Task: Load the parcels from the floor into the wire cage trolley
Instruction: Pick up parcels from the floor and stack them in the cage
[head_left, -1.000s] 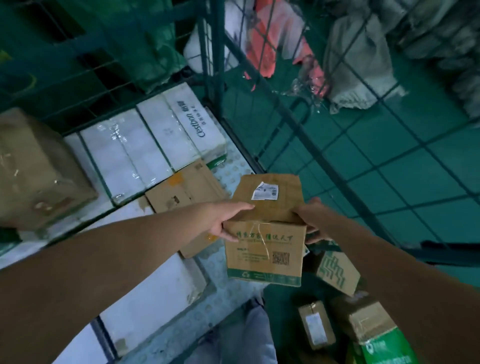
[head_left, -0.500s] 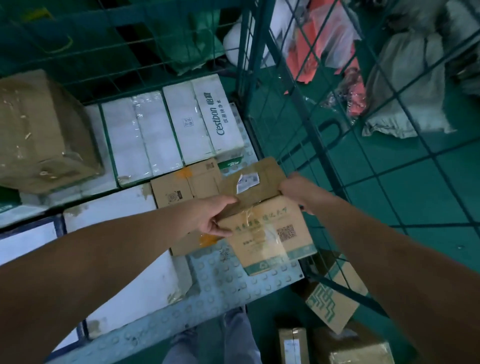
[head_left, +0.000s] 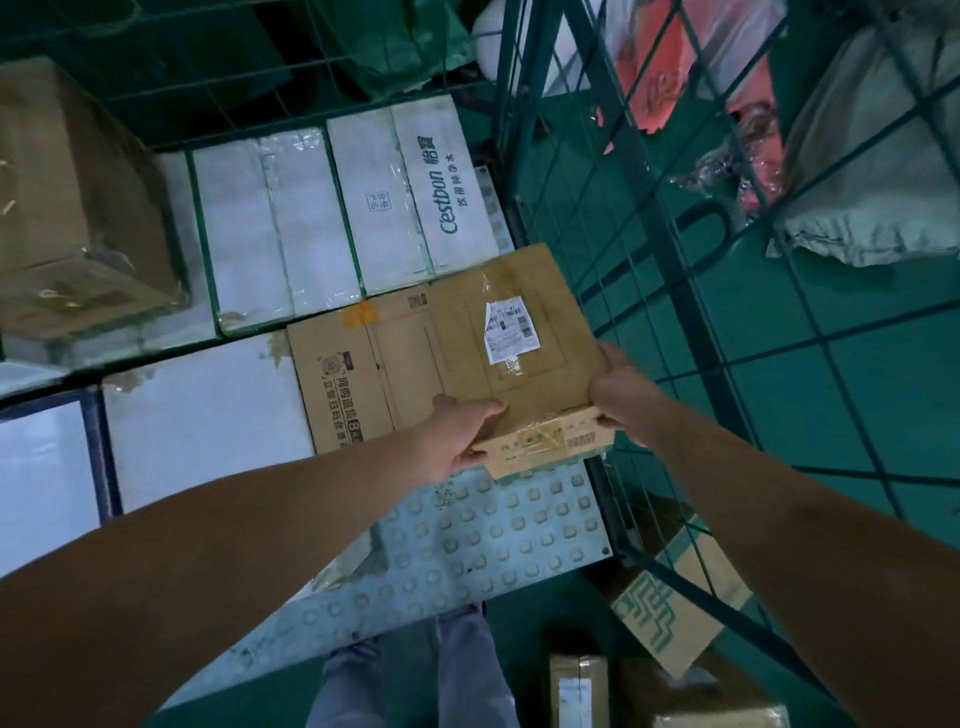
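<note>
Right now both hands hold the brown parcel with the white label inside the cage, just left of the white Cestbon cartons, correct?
Not quite. In the head view both hands, left and right, hold the labelled parcel in front of the Cestbon cartons, nearer the person, not left of them.

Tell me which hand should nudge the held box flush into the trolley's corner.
Probably the right hand: it grips the cardboard box at the corner nearest the wire cage wall.

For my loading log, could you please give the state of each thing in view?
Labelled cardboard parcel: sealed, held inside trolley.
Left hand: grips parcel's near edge.
Right hand: grips parcel's right corner.
Cestbon carton: closed, loaded.
Floor parcels: not loaded.
</note>
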